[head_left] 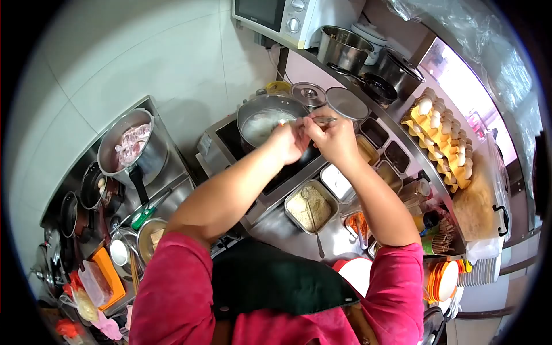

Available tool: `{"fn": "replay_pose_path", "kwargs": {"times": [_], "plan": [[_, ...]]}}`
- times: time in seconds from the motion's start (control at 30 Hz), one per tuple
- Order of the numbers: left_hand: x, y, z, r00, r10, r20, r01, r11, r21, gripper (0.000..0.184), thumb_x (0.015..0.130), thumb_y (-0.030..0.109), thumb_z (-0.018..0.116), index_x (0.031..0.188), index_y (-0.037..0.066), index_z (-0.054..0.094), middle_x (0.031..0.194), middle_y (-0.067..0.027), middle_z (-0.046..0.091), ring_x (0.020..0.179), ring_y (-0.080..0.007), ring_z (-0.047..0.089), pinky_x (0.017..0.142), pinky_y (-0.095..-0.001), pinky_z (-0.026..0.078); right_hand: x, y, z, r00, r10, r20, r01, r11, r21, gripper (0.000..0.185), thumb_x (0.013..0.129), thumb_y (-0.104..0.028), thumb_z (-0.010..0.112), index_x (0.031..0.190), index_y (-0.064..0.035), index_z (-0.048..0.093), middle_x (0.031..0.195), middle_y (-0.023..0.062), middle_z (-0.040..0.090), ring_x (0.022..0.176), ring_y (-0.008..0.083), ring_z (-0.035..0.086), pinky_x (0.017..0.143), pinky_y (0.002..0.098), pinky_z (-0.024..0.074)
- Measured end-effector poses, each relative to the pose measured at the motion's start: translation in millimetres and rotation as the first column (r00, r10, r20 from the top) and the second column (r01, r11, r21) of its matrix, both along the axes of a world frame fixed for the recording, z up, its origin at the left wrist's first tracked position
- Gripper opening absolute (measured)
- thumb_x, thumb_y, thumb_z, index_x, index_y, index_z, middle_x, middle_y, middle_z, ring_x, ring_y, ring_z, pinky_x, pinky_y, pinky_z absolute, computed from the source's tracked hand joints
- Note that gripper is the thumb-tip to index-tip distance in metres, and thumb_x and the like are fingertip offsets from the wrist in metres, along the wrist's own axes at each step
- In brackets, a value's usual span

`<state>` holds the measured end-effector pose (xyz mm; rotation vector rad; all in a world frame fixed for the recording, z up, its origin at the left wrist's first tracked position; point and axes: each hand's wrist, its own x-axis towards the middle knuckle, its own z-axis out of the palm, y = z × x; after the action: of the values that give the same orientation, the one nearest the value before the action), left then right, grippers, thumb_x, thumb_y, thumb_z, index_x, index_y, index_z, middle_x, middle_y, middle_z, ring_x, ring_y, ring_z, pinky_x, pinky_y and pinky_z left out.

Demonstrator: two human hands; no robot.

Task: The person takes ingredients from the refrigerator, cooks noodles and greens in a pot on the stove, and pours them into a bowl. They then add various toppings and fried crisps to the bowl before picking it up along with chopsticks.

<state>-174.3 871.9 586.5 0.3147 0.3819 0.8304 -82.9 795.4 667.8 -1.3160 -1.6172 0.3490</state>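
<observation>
Both hands meet over the right rim of a steel pot (255, 103) on the cooktop. Cloudy whitish liquid (260, 125) fills its lower part. My left hand (291, 142) is closed in a pinch, fingertips close to my right hand; what they grip is hidden. Closed as well, my right hand (333, 137) has a thin shiny strip (325, 119) showing at its fingers, too small to name. Below the hands stands a square steel container (293, 218) of pale crumbly powder with a long spoon (313, 221) resting in it.
Steel lids (309, 94) lean behind the pot. Several seasoning tubs (397, 156) line the right side. An egg tray (428, 126) sits on the shelf, near a microwave (276, 20). On the left, a large pot (152, 152) holds raw meat, its handle pointing toward me.
</observation>
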Motion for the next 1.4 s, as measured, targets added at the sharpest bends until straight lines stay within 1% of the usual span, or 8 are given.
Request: {"fn": "replay_pose_path", "kwargs": {"times": [0.13,0.27,0.6,0.77,0.9,1.1,1.2,1.4], "plan": [[-52.3,-70.2,16.0,0.823,-0.113,-0.556,0.311,0.910,0.275,0.031,0.090,0.026,0.039,0.112,0.003,0.044,0.090,-0.0095,0.056,0.075,-0.0172,0.056,0.066,-0.0289,0.048,6.5,-9.9,-13.1,0.994,0.007,0.108,0.004,0.994,-0.109,0.018,0.069,-0.014,0.058,0.083,-0.0023,0.059,0.067,0.0163,0.061,0.061,0.0242,0.062,0.057,0.0303,0.0485],[-122.2,-109.7,-6.9,0.243,0.935,-0.256,0.700,0.013,0.714,0.046,0.073,0.017,0.063,0.114,0.005,0.046,0.102,-0.0109,0.052,0.098,-0.0318,0.047,0.082,-0.0380,0.039,16.8,-10.4,-27.8,0.952,0.115,0.283,-0.102,0.993,-0.060,0.020,0.066,-0.010,0.055,0.085,-0.0038,0.060,0.080,0.0164,0.061,0.072,0.0317,0.059,0.067,0.0349,0.0480],[-170.7,-117.0,-60.2,0.402,0.343,-0.849,0.395,0.771,0.499,0.062,0.082,0.027,0.056,0.131,0.006,0.025,0.086,-0.0130,0.058,0.048,-0.0159,0.053,0.047,-0.0281,0.045,12.2,-7.0,-19.5,0.956,0.192,0.222,-0.178,0.981,-0.080,0.018,0.071,-0.008,0.057,0.088,-0.0029,0.060,0.076,0.0150,0.061,0.067,0.0289,0.060,0.065,0.0320,0.0473],[-171.6,-117.4,-62.1,0.507,0.257,-0.823,0.318,0.832,0.455,0.060,0.083,0.025,0.055,0.131,0.007,0.025,0.076,-0.0069,0.055,0.043,-0.0124,0.046,0.040,-0.0267,0.040,24.8,-4.2,-14.5,0.929,0.170,0.328,-0.164,0.985,-0.046,0.017,0.072,-0.009,0.056,0.088,-0.0029,0.060,0.077,0.0161,0.060,0.067,0.0269,0.060,0.064,0.0317,0.0470],[-171.5,-113.9,-70.4,0.546,0.244,-0.802,0.297,0.838,0.457,0.058,0.083,0.024,0.055,0.131,0.007,0.026,0.074,-0.0056,0.054,0.043,-0.0117,0.044,0.040,-0.0262,0.039,33.6,-2.1,-19.1,0.947,-0.010,-0.321,-0.112,0.927,-0.357,0.016,0.078,-0.010,0.051,0.088,0.0012,0.056,0.068,0.0084,0.059,0.055,0.0133,0.056,0.050,0.0231,0.0461],[-171.8,-115.3,-65.5,0.537,0.262,-0.802,0.300,0.829,0.472,0.058,0.083,0.024,0.054,0.131,0.007,0.026,0.072,-0.0051,0.053,0.043,-0.0108,0.042,0.039,-0.0262,0.037,26.9,-6.5,-33.1,0.902,0.054,-0.429,-0.183,0.947,-0.266,0.016,0.080,-0.009,0.052,0.093,0.0005,0.055,0.073,0.0091,0.060,0.058,0.0151,0.058,0.054,0.0260,0.0488],[-171.8,-114.6,-68.5,0.518,0.268,-0.813,0.315,0.824,0.472,0.057,0.083,0.024,0.054,0.130,0.007,0.026,0.071,-0.0045,0.053,0.043,-0.0104,0.042,0.039,-0.0261,0.036,23.9,-5.2,-15.3,0.883,0.265,0.387,-0.313,0.947,0.066,0.021,0.077,-0.004,0.057,0.098,-0.0020,0.057,0.082,0.0078,0.060,0.074,0.0152,0.059,0.064,0.0263,0.0481],[-174.3,-116.0,-58.6,0.507,0.251,-0.824,0.323,0.831,0.452,0.054,0.083,0.023,0.055,0.127,0.003,0.032,0.075,-0.0052,0.055,0.050,-0.0125,0.047,0.047,-0.0268,0.041,47.0,13.6,-18.4,0.811,0.357,0.464,-0.383,0.923,-0.041,0.018,0.076,-0.004,0.057,0.094,-0.0027,0.058,0.081,0.0064,0.060,0.071,0.0144,0.057,0.063,0.0263,0.0451]]}}
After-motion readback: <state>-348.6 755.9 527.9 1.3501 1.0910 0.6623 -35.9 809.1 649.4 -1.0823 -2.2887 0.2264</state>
